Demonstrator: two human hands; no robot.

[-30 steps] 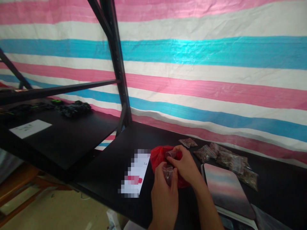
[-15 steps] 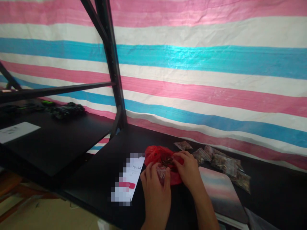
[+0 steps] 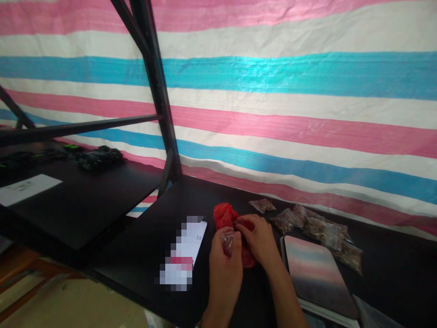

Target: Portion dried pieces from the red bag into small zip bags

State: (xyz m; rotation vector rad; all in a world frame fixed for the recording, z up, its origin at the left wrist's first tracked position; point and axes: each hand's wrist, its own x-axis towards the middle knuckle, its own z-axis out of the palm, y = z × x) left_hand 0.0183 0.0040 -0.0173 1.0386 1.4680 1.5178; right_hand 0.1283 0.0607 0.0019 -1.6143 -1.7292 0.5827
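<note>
My left hand (image 3: pixel 225 269) is closed on a small clear zip bag (image 3: pixel 227 240), held low over the table. Beside it my right hand (image 3: pixel 261 239) has its fingertips pinched together near the bag's opening; a small dark bit shows there, too small to name. Under and behind both hands lies a crumpled red plastic bag (image 3: pixel 223 216), its middle covered by my fingers. Filled zip bags of brown bits (image 3: pixel 322 231) lie in a loose row behind and to the right, with one such bag (image 3: pixel 262 205) apart from them.
A phone with a lit screen (image 3: pixel 191 241) lies left of my hands on the black table (image 3: pixel 143 250). To the right stands a flat device with a shiny metal plate (image 3: pixel 317 269). A black rack post (image 3: pixel 162 95) rises before the striped sheet (image 3: pixel 290 77).
My right hand has come from the brown bits in the red bag toward the zip bag in my left hand. Less of the red bag shows now, and the hands are closer together.
</note>
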